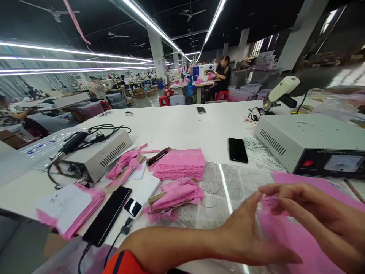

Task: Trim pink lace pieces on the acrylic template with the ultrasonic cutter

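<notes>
Both hands are close together at the lower right. My left hand (pixel 251 232) reaches across from the left, its fingers closed on pink fabric (pixel 269 207). Beside it my right hand (pixel 313 217) has bent fingers pressed round the top of the same fabric. More pink material (pixel 308 182) lies flat on the table under and behind the hands. To the left of my hands sits a folded pink bundle (pixel 179 196), with a neat stack of pink pieces (pixel 182 163) just behind it.
A grey box with a meter (pixel 310 140) stands at the right, another grey box (pixel 99 156) at the left. Phones (pixel 238 150) and a paper-topped pink stack (pixel 68 205) lie on the white table (pixel 171 129). A seated person (pixel 224 78) is in the background.
</notes>
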`<state>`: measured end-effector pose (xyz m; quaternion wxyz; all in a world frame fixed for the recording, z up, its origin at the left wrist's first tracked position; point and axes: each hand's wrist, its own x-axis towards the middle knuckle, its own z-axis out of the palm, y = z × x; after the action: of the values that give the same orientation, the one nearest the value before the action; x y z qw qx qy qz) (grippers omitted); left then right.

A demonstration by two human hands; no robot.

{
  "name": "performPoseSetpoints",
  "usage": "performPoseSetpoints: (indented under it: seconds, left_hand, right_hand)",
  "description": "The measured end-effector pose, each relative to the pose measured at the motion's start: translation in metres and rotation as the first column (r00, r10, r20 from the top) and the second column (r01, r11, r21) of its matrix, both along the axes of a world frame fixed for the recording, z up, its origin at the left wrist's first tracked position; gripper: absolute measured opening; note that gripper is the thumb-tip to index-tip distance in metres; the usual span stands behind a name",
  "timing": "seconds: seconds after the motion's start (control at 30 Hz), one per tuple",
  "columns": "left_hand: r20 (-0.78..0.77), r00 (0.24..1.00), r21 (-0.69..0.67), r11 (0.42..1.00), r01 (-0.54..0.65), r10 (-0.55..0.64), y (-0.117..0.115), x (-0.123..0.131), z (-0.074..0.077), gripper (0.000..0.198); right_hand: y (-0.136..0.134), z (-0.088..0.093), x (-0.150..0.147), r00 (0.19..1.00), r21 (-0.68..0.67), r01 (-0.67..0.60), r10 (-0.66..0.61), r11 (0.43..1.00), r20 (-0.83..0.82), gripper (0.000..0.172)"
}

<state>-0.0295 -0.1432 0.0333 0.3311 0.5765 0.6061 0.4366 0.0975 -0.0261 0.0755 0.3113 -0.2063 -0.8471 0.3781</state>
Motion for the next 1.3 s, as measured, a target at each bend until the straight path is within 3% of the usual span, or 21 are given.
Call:
performPoseSetpoints:
  seconds: [0.1,0.13,0.2,0.27,0.33,0.4,0.53,0.6,0.7,0.77,0.87,1.0,1.13,1.3]
  left_hand:
    - [-0.046,0.992,-0.003,0.993,-0.121,0.121,-0.020,-0.028,0.014,0.023]
    - [-0.079,0.986,-0.014,0.989,-0.149,0.147,-0.030,-0.041,0.019,0.016]
    - [-0.156,0.964,-0.026,0.975,-0.222,0.215,-0.055,-0.074,0.032,0.029]
    - [-0.265,0.912,-0.004,0.945,-0.326,0.314,-0.082,-0.109,0.044,0.029]
    - [-0.389,0.851,0.003,0.924,-0.381,0.352,-0.108,-0.138,0.048,0.026]
    - [-0.498,0.807,-0.041,0.921,-0.386,0.316,-0.127,-0.156,0.041,0.024]
    - [-0.646,0.736,-0.152,0.911,-0.383,0.202,-0.143,-0.163,0.017,0.026]
    - [-0.682,0.715,-0.181,0.911,-0.370,0.155,-0.141,-0.161,0.015,0.030]
    - [-0.702,0.706,-0.200,0.923,-0.328,0.098,-0.131,-0.160,0.026,0.045]
    - [-0.710,0.702,-0.222,0.929,-0.295,0.053,-0.122,-0.161,0.030,0.056]
    - [-0.730,0.684,-0.258,0.925,-0.280,0.003,-0.107,-0.162,0.024,0.059]
    - [-0.747,0.664,-0.302,0.904,-0.303,-0.028,-0.094,-0.164,0.008,0.057]
    - [-0.751,0.659,-0.338,0.886,-0.316,-0.052,-0.095,-0.158,0.013,0.034]
    - [-0.754,0.651,-0.376,0.870,-0.320,-0.086,-0.101,-0.134,0.019,0.038]
  right_hand:
    - [-0.028,0.044,-0.051,0.980,-0.070,-0.200,0.197,0.977,-0.037,0.029]
    - [-0.034,0.056,-0.066,0.967,-0.098,-0.249,0.242,0.963,-0.081,0.029]
    - [-0.041,0.070,-0.092,0.931,-0.165,-0.348,0.320,0.923,-0.173,0.026]
    - [-0.043,0.070,-0.115,0.889,-0.230,-0.439,0.384,0.869,-0.248,0.025]
    - [-0.041,0.056,-0.134,0.859,-0.293,-0.505,0.440,0.812,-0.262,0.025]
    - [-0.039,0.029,-0.148,0.854,-0.350,-0.519,0.492,0.780,-0.171,0.024]
    - [-0.034,-0.030,-0.158,0.827,-0.318,-0.421,0.503,0.850,0.249,0.018]
    - [-0.033,-0.044,-0.153,0.822,-0.248,-0.390,0.457,0.887,0.341,0.012]
    - [-0.038,-0.045,-0.141,0.813,-0.061,-0.449,0.435,0.892,0.387,0.021]
    - [-0.048,-0.043,-0.135,0.795,0.092,-0.535,0.463,0.840,0.392,0.032]
    - [-0.067,-0.053,-0.135,0.797,0.316,-0.593,0.484,0.740,0.361,0.043]
    - [-0.078,-0.079,-0.146,0.873,0.530,-0.485,0.419,0.695,0.249,0.023]
    - [-0.074,-0.090,-0.156,0.887,0.545,-0.446,0.431,0.710,0.165,0.017]
    - [-0.074,-0.090,-0.162,0.874,0.407,-0.486,0.434,0.774,0.219,0.021]
